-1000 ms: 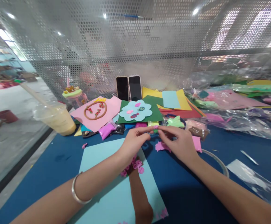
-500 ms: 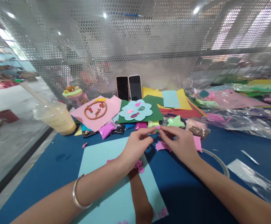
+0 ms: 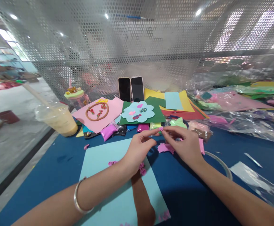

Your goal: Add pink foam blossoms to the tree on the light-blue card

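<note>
A small piece of pink clay [image 3: 161, 128] sits where my two hands meet, above the far side of the blue table. My left hand [image 3: 140, 146] has its index finger stretched to the clay, its thumb bent below and apart from that fingertip. From the right, my right hand [image 3: 185, 142] pinches the same piece with thumb and index finger. Under my left forearm lies a light blue sheet [image 3: 104, 150] bearing a brown clay trunk [image 3: 141, 197] and pink clay blossoms [image 3: 142, 169]; the forearm hides part of it. Flattened pink clay [image 3: 165, 147] rests beside my right hand.
Two phones [image 3: 130, 89] lean against the perforated metal panel [image 3: 92, 66]. A drink cup [image 3: 58, 121] stands at the left. A flower-shaped card [image 3: 138, 112], clay packets [image 3: 109, 130] and coloured sheets line the back. Clear plastic bags [image 3: 245, 125] and a ring [image 3: 219, 161] lie at right.
Both hands stay together around the pink clay, with only slight finger movement. The whole view has shifted a little. Nothing has been put down.
</note>
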Demonstrator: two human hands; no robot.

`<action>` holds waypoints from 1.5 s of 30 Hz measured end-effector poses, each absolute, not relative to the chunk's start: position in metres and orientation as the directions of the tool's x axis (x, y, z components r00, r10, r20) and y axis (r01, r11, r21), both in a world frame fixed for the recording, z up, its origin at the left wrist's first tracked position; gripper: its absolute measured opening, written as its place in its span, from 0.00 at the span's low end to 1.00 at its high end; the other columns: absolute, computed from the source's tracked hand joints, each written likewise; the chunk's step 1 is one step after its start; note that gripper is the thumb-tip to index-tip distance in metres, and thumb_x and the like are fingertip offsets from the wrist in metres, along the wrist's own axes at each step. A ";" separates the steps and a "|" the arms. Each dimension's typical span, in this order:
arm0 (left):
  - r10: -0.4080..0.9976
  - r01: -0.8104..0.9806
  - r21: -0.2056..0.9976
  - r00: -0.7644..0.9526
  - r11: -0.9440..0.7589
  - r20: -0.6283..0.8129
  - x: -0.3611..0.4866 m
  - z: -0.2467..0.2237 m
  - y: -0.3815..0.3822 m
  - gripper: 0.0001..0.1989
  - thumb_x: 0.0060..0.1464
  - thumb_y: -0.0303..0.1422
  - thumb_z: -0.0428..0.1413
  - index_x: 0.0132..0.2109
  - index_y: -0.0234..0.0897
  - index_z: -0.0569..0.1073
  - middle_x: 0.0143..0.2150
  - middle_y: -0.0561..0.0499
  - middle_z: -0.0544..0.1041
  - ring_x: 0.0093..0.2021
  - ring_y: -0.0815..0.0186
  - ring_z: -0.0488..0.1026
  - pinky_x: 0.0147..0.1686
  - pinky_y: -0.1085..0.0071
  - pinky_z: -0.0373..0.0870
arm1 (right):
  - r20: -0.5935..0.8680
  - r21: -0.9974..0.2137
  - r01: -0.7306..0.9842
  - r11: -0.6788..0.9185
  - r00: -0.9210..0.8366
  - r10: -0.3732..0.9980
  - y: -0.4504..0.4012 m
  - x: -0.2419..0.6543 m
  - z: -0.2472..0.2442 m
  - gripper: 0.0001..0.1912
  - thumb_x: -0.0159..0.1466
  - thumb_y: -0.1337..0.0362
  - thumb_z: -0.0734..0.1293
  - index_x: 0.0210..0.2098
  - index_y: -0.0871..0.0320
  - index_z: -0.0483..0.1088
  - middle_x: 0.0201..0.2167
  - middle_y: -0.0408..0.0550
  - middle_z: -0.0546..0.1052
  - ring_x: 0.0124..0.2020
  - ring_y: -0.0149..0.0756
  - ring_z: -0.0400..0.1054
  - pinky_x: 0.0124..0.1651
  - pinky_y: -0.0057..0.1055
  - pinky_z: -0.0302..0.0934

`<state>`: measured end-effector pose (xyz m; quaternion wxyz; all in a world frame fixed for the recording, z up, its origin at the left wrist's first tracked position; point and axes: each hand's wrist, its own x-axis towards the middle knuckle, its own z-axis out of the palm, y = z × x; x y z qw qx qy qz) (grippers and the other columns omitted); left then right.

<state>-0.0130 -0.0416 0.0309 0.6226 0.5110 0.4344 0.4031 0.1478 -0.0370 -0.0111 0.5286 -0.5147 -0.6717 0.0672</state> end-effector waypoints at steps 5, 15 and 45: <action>0.944 -0.050 0.984 0.294 0.171 -0.149 -0.012 0.031 -0.041 0.22 0.45 0.21 0.52 0.47 0.36 0.77 0.42 0.48 0.77 0.34 0.70 0.67 0.34 0.74 0.61 | 0.662 -0.621 0.601 0.504 0.056 0.747 -0.038 0.148 -0.009 0.06 0.56 0.65 0.70 0.34 0.58 0.76 0.27 0.46 0.80 0.23 0.32 0.72 0.27 0.27 0.69; 0.927 -0.099 0.973 0.336 0.210 -0.166 -0.014 0.028 -0.040 0.23 0.41 0.23 0.53 0.46 0.39 0.78 0.41 0.49 0.77 0.32 0.71 0.65 0.33 0.73 0.59 | 0.750 -0.440 0.696 0.567 -0.063 0.659 -0.037 0.152 -0.010 0.07 0.60 0.62 0.67 0.37 0.55 0.75 0.26 0.44 0.78 0.24 0.33 0.71 0.28 0.29 0.67; 0.960 0.065 0.990 0.243 0.125 -0.137 -0.015 0.028 -0.039 0.27 0.43 0.23 0.51 0.53 0.38 0.73 0.42 0.48 0.71 0.33 0.70 0.63 0.31 0.75 0.61 | 0.772 -0.372 0.735 0.566 -0.093 0.629 -0.039 0.153 -0.006 0.07 0.62 0.64 0.65 0.36 0.53 0.75 0.29 0.45 0.80 0.28 0.35 0.74 0.33 0.31 0.69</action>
